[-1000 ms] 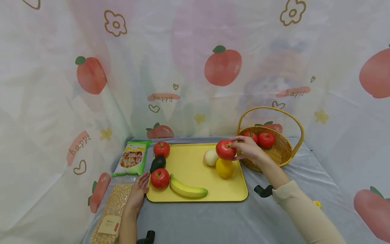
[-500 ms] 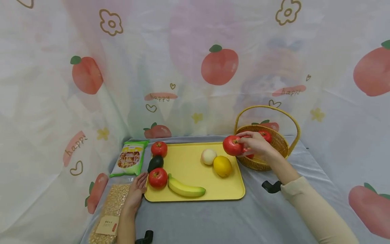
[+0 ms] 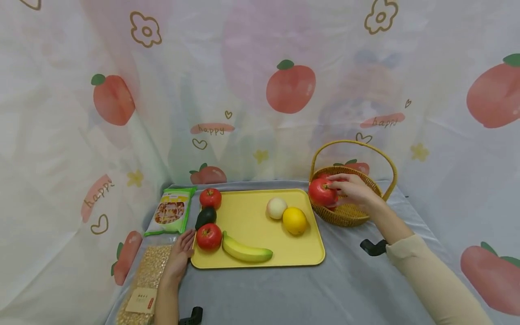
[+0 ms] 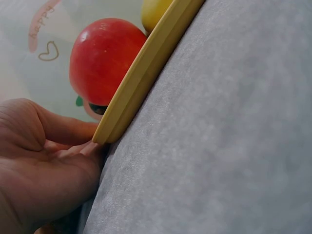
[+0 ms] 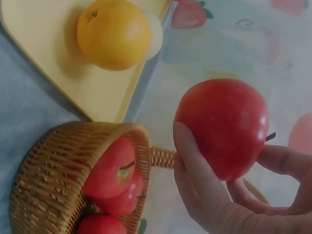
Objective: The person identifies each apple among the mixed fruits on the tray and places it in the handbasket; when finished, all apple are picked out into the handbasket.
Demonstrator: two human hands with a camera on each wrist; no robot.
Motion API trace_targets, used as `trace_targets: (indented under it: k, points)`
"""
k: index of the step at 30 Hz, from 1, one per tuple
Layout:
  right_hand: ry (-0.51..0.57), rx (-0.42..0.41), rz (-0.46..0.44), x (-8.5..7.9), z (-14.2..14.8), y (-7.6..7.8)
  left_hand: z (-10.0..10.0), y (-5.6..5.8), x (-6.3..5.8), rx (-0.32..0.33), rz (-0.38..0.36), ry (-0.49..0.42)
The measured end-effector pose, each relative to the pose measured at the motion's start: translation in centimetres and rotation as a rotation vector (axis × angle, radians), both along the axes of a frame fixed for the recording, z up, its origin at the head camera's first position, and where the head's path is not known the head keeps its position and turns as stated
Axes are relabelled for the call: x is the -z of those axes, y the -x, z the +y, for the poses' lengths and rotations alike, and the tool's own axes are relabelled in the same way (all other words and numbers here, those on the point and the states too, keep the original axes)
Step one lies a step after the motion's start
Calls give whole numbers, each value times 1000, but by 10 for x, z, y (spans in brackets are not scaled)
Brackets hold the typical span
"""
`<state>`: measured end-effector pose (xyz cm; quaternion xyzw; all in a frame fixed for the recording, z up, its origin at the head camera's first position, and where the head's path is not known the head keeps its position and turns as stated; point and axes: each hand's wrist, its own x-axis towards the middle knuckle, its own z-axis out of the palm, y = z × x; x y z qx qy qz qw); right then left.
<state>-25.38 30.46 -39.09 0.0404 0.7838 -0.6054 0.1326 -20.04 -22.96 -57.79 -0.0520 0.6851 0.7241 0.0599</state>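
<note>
**Gray cloth (image 3: 260, 293), fruit-print backdrop (image 3: 243, 67), and one red apple (image 3: 322, 192) poised at the wicker basket (image 3: 343, 220)**

What matters most here, by my judgement, is how the held apple stands to the basket's mouth. The right hand (image 3: 353, 189) has its fingers curled round that apple, near its fingertips. From this grip the basket lies below. The head view sets the fruit across the mouth's left end, with more of the opening to the right, beneath the palm and wrist. The right wrist view shows a gap between held apple and rim, so they are apart. At least three other apples (image 5: 105, 173) lie inside, below the grip.

The held fruit is nearly round, with no marked long axis to line up; its stem pokes out beside a fingertip. The basket's handle (image 3: 350, 141) arches behind the grip as the head camera sees it, and looks like the one thing to keep clear of.

Of the two, the right hand is far nearer the basket. The left hand (image 3: 178, 259) is well apart, off to the right grip's left, pinching the yellow tray (image 3: 252, 212) by its edge, thumb above and fingers beneath. Just beside that pinch sits a tray apple (image 3: 209, 237), with a banana (image 3: 247, 248) beyond it. Nearest the right grip on the tray are a yellow-orange citrus fruit (image 3: 294, 220) and a pale round fruit (image 3: 277, 208), both to its left.
</note>
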Motion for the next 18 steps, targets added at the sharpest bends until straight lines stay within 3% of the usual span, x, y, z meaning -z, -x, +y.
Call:
trace_targets:
  k: [11, 18]
  points:
    - [52, -6, -46, 3, 27, 6, 0, -1, 2, -3, 5, -3]
    - [-23, -11, -45, 2, 40, 6, 0, -1, 1, 2, 8, 0]
